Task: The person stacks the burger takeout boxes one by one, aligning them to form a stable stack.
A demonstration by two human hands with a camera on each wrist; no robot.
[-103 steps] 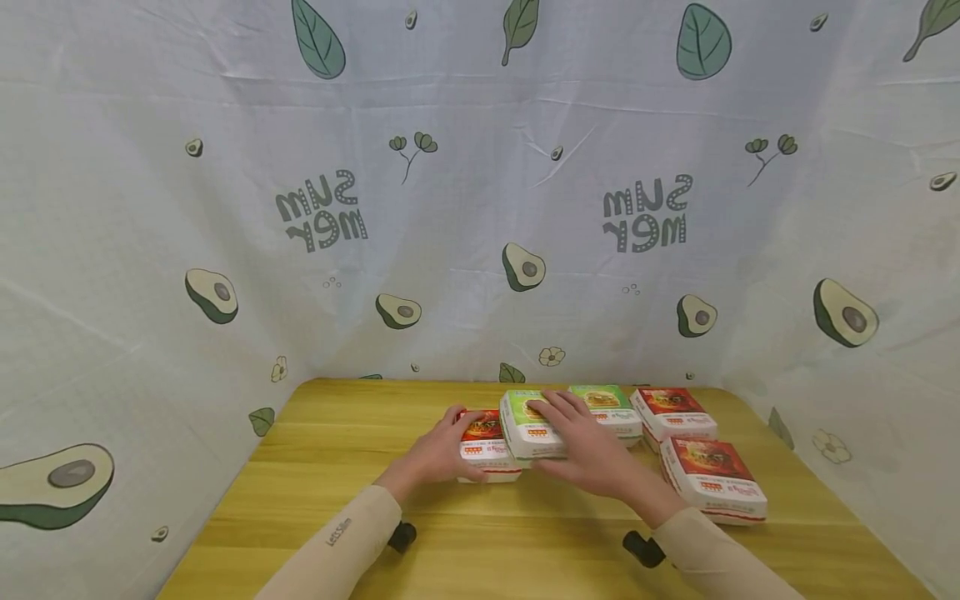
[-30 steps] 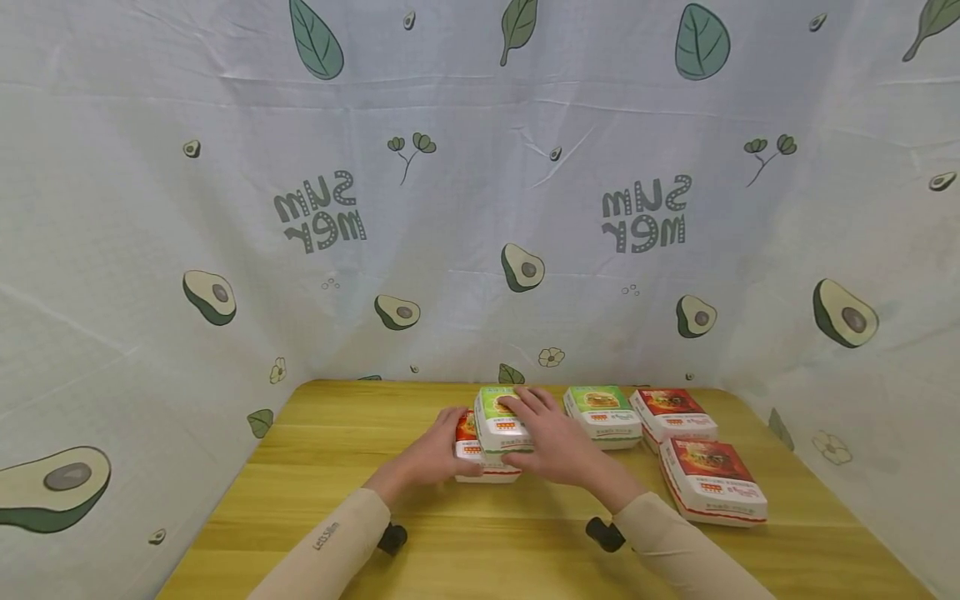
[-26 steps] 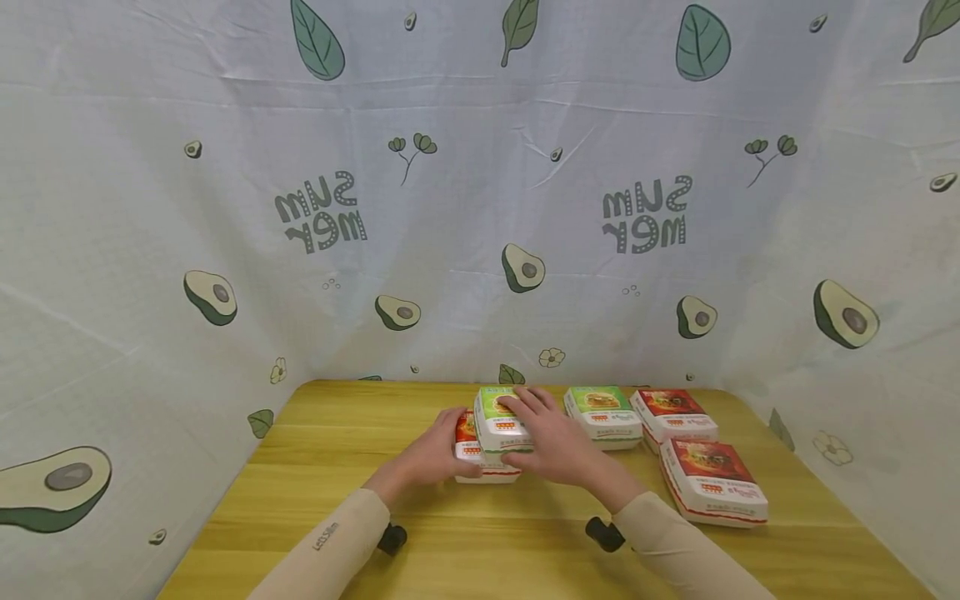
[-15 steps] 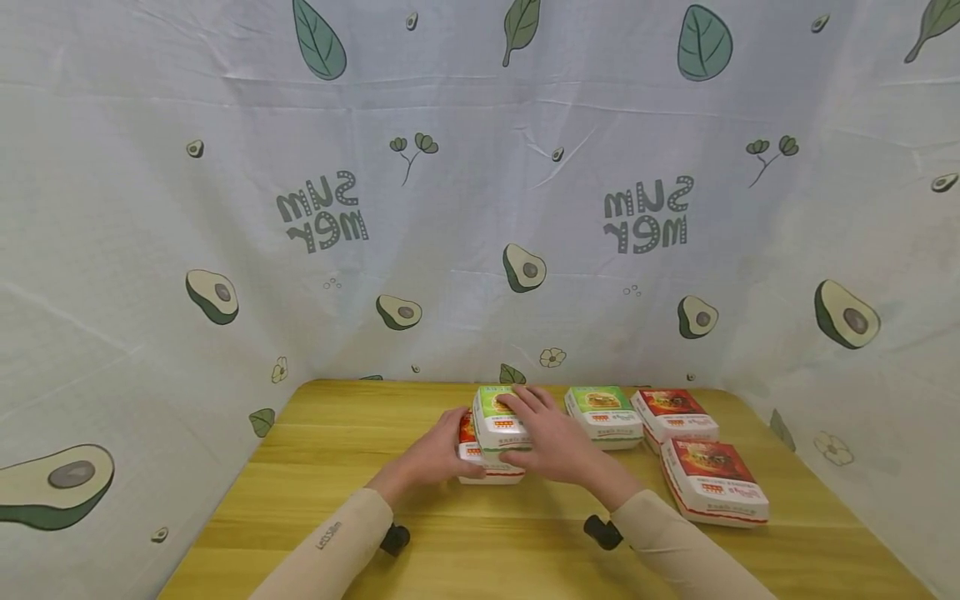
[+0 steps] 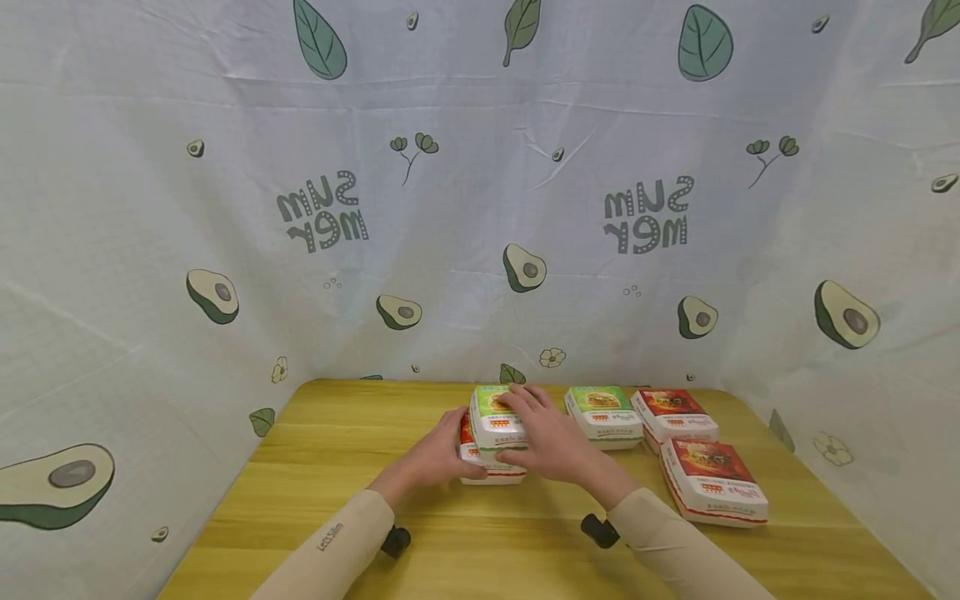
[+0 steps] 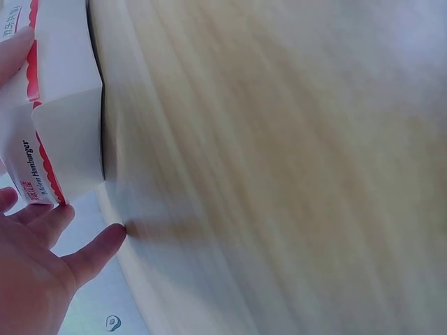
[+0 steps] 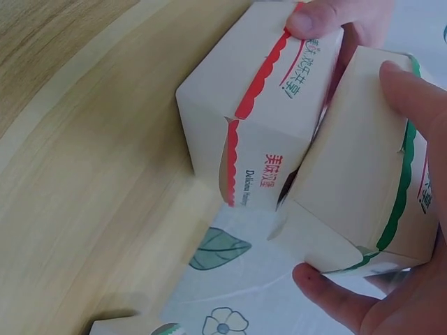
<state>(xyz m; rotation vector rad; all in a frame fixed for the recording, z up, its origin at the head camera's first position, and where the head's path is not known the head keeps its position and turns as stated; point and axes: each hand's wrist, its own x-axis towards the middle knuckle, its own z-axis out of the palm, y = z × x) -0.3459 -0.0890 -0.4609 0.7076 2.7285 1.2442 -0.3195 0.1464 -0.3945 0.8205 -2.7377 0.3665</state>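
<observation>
My left hand (image 5: 435, 454) holds a white hamburger box (image 5: 495, 477) with a red top by its left side, thumb at the front. The left wrist view shows this box (image 6: 66, 132) resting on the wooden table. A second hamburger box (image 5: 495, 429), green-topped, is in my right hand (image 5: 555, 437), thumb in front and fingers over its top and far side. It lies over the red-topped box and covers most of that box's top. In the right wrist view the green-trimmed box (image 7: 349, 153) sits slightly askew against the red-trimmed one (image 7: 258, 105), with a thin dark wedge between them.
Another green-topped box (image 5: 602, 417) stands to the right at the back of the table (image 5: 480, 550). Beside it are two red-topped boxes, one at the back (image 5: 673, 414) and one nearer (image 5: 712, 482). A patterned curtain (image 5: 450, 208) hangs behind and around the table.
My right hand has brought the green-topped box leftward, from the red-topped box's right side to over it. During the last second it shifts only slightly left. The left hand stays around its box.
</observation>
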